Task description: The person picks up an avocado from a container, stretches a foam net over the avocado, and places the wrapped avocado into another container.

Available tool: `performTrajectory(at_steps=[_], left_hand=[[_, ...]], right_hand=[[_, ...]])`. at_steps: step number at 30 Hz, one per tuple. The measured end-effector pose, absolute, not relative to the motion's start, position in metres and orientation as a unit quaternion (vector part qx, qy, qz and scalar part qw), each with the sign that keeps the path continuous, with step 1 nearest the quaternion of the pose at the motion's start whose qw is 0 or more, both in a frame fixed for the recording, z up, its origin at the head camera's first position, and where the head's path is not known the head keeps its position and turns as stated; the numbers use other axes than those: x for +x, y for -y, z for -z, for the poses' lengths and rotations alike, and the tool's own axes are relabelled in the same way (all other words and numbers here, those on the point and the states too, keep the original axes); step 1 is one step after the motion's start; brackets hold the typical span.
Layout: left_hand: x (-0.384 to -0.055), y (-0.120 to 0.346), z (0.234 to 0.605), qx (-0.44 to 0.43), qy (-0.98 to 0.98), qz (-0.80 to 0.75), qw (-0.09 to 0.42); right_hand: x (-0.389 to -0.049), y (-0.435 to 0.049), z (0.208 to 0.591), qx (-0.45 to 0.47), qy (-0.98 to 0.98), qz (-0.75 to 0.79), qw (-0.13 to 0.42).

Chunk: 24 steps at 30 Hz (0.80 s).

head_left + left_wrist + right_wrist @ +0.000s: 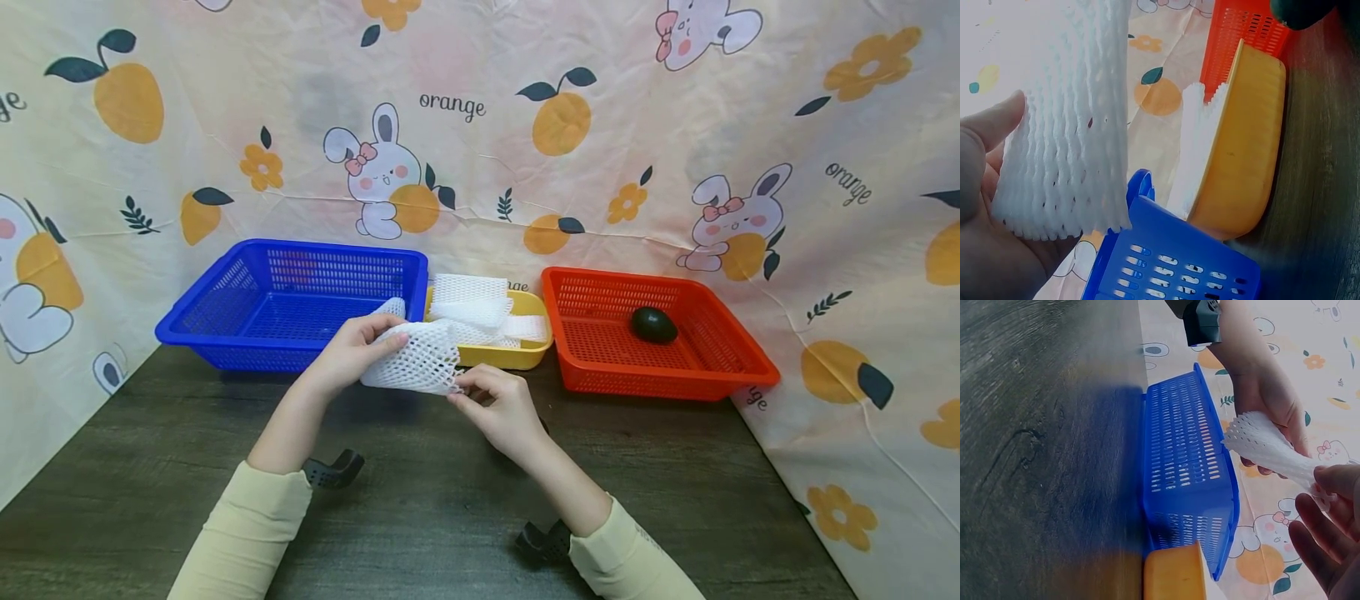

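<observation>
One blue basket (247, 354) stands at far left, its near right corner screened by the left hand (352, 354) and one white foam net (420, 360). That hand's thumb and fingers are closed on this net, held above the table (420, 500) and partly blocking one yellow tray (510, 358). Several foam nets (472, 298) overlap in the tray; exact count undeterminable. The right hand (501, 408) pinches the held net's right end. One red basket (652, 381) contains one dark green fruit (654, 325).
</observation>
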State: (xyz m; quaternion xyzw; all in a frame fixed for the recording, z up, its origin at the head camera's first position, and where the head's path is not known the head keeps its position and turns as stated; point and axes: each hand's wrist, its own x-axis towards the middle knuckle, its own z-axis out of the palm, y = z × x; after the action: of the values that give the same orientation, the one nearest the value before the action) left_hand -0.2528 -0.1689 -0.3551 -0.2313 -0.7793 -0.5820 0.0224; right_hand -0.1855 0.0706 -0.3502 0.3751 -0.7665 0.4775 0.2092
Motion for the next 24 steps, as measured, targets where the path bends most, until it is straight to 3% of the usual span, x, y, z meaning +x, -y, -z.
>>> performTrajectory(at_steps=[13,24], left_hand=[[-0.253,0.167,0.355,-0.255,0.795,0.551,0.001],[-0.251,0.168,0.355,-0.303,0.800,0.516,-0.040]], right_hand=[[-0.184,-0.069,0.349,0.333,0.768,-0.503,0.213],[-0.208,-0.074,0.378,0.287,0.762,-0.528,0.241]])
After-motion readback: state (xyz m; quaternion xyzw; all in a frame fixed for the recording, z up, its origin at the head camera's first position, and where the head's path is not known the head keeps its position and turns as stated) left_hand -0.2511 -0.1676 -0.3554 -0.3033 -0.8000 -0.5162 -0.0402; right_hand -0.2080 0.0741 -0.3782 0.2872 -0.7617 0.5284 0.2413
